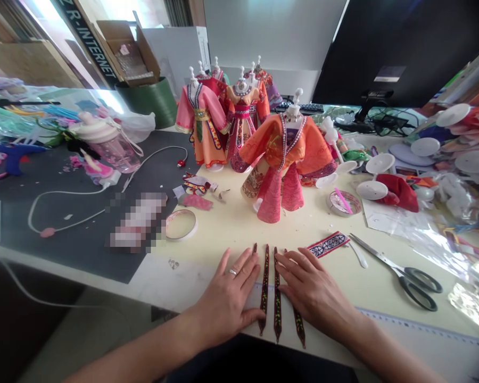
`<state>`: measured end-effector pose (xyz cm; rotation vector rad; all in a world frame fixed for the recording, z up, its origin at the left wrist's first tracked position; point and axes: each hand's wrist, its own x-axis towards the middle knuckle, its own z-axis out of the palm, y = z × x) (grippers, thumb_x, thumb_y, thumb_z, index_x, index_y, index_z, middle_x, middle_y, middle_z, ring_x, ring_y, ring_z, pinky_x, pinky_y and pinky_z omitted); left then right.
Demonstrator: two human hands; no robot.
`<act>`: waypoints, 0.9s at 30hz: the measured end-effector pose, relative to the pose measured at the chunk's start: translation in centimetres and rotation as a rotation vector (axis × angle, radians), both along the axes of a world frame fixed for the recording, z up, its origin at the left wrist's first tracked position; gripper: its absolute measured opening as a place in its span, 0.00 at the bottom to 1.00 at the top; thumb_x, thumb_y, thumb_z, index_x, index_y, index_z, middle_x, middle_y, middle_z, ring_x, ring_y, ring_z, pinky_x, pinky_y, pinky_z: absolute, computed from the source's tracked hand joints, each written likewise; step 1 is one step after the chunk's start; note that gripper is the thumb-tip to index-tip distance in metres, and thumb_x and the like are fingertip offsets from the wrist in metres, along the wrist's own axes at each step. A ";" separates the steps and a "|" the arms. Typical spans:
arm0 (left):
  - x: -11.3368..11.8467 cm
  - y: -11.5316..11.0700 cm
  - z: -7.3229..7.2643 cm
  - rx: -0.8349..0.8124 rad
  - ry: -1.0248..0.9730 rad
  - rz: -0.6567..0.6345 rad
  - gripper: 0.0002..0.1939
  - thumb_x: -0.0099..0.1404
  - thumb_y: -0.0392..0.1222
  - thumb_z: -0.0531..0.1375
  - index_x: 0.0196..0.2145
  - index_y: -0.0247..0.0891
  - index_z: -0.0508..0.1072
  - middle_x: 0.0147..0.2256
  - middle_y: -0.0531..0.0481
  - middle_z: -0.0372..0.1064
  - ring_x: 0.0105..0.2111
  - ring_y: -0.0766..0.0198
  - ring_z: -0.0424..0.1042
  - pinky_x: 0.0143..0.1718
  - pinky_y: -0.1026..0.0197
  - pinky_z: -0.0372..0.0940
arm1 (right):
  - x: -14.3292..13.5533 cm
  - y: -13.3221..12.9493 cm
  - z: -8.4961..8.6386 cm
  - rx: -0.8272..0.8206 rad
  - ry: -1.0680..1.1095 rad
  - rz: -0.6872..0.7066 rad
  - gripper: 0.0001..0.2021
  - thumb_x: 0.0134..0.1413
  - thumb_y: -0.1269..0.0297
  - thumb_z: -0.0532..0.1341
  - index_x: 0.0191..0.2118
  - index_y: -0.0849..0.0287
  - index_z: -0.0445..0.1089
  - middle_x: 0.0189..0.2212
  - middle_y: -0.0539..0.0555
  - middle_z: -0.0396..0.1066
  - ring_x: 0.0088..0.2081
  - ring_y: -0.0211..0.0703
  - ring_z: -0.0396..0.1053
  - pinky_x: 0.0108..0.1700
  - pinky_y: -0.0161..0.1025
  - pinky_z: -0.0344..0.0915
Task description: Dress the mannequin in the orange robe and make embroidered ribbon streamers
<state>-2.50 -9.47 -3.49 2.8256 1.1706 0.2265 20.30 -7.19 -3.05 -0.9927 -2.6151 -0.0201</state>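
Several narrow dark ribbon strips (278, 306) with pointed ends and a green-yellow pattern lie side by side near the table's front edge. My left hand (236, 290), with a ring on one finger, rests flat on the left side of them. Its thumb touches one strip, and its fingers partly cover the leftmost. Lying flat on the right side, my right hand (315, 287) has its fingertips on the strips and hides the middle of the rightmost one. Just beyond it is a wider piece of patterned trim (329, 244) in red, navy and white.
Black-handled scissors (399, 271) lie at the right, near a ruler (423, 327). Beyond my hands, an orange-and-pink doll robe (289, 154) stands before other dressed doll stands (203, 122). A tape roll (181, 224) and fabric scraps (197, 201) are on the left. A white cable (75, 191) crosses the dark mat.
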 end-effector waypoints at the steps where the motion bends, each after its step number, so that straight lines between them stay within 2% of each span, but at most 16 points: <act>1: 0.3 -0.1 0.0 -0.005 -0.005 -0.005 0.37 0.64 0.60 0.46 0.61 0.28 0.51 0.61 0.36 0.48 0.63 0.46 0.41 0.59 0.37 0.41 | 0.0 0.0 -0.1 0.000 0.007 -0.003 0.14 0.57 0.68 0.55 0.48 0.63 0.67 0.48 0.58 0.70 0.52 0.50 0.62 0.55 0.54 0.59; 4: 1.1 -0.2 0.1 -0.006 -0.019 0.000 0.37 0.65 0.59 0.45 0.62 0.29 0.49 0.62 0.36 0.45 0.63 0.45 0.40 0.58 0.36 0.41 | 0.1 0.1 -0.1 -0.001 0.022 -0.005 0.14 0.57 0.68 0.54 0.49 0.63 0.67 0.49 0.59 0.69 0.52 0.50 0.62 0.56 0.54 0.58; 8: 0.9 -0.2 0.2 0.004 -0.013 0.029 0.34 0.66 0.56 0.45 0.62 0.30 0.49 0.63 0.37 0.43 0.63 0.45 0.39 0.59 0.36 0.40 | 0.3 0.0 0.0 -0.001 0.033 -0.001 0.14 0.57 0.69 0.54 0.49 0.63 0.67 0.50 0.58 0.69 0.52 0.49 0.62 0.56 0.54 0.57; 13: 0.2 0.0 0.1 -0.029 0.010 0.001 0.32 0.67 0.55 0.44 0.62 0.30 0.50 0.62 0.39 0.46 0.63 0.44 0.41 0.58 0.35 0.41 | 0.1 0.0 0.1 -0.018 0.045 0.028 0.12 0.57 0.69 0.54 0.46 0.62 0.68 0.49 0.56 0.69 0.50 0.49 0.63 0.57 0.54 0.57; 21: 0.7 0.1 0.4 -0.012 -0.047 0.025 0.32 0.66 0.55 0.46 0.61 0.31 0.52 0.62 0.38 0.46 0.63 0.44 0.41 0.59 0.36 0.41 | 0.1 0.3 -0.1 -0.038 0.058 0.015 0.13 0.57 0.68 0.54 0.46 0.61 0.69 0.48 0.57 0.70 0.50 0.48 0.64 0.56 0.54 0.58; 27: 1.7 0.1 1.1 -0.044 -0.119 -0.110 0.31 0.65 0.56 0.48 0.58 0.33 0.58 0.57 0.36 0.57 0.61 0.43 0.48 0.58 0.35 0.41 | 0.1 0.3 -0.1 -0.048 0.065 0.004 0.12 0.57 0.69 0.54 0.45 0.59 0.70 0.47 0.57 0.71 0.50 0.47 0.65 0.56 0.53 0.58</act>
